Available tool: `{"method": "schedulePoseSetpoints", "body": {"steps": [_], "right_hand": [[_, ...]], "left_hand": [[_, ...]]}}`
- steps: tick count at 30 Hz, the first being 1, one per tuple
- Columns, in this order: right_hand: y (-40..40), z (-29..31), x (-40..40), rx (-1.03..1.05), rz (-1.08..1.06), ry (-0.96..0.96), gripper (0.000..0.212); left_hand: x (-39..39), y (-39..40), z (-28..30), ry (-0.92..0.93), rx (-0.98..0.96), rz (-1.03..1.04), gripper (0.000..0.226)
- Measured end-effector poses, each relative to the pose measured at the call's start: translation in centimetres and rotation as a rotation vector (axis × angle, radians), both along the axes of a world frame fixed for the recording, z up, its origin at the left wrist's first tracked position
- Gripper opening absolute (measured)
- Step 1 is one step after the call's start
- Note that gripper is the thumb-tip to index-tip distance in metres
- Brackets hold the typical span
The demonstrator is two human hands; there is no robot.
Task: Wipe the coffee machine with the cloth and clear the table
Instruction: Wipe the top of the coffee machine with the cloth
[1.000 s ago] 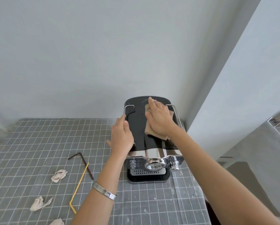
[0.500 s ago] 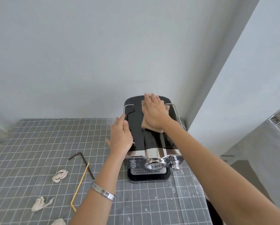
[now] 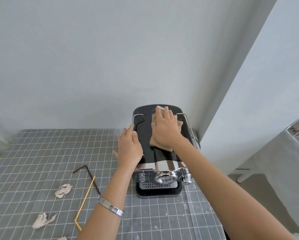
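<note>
Coffee machine (image 3: 160,153) sits at the far right corner of the worktop (image 3: 41,153), black top, chrome front with a round gauge. Can't make out any brand; the markings by the buttons are too small to read. Right hand (image 3: 166,130) lies flat, fingers spread toward 12 o'clock, pressing the beige cloth (image 3: 162,146) onto the top, so its grip is open, just palm on fabric. Left hand (image 3: 129,148) rests open against the machine's 9 o'clock edge, thumb by the chrome rail, bracelet (image 3: 110,206) on the wrist. Out at 8 o'clock: crumpled tissues (image 3: 63,187), a yellow straw (image 3: 85,200) and a dark one (image 3: 91,177).
</note>
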State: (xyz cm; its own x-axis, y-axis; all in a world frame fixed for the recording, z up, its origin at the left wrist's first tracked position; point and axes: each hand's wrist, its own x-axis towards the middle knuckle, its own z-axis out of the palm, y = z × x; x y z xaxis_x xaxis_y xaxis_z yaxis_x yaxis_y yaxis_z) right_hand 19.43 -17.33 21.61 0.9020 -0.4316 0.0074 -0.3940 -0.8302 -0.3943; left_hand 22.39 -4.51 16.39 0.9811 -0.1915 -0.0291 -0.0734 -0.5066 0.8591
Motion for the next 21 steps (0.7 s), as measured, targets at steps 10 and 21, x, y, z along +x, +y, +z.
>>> {"method": "schedulePoseSetpoints", "body": {"steps": [10,21], "right_hand": [[1.3,2.6,-7.8,0.268,0.05,-0.157,0.041],[-4.2,4.6,-7.0,0.104,-0.127,-0.504,0.041]], "left_hand": [[-0.1,-0.2,0.2,-0.02,-0.028,0.001,0.067],[-0.3,-0.2,0.6,0.008,-0.007,-0.005,0.056]]}}
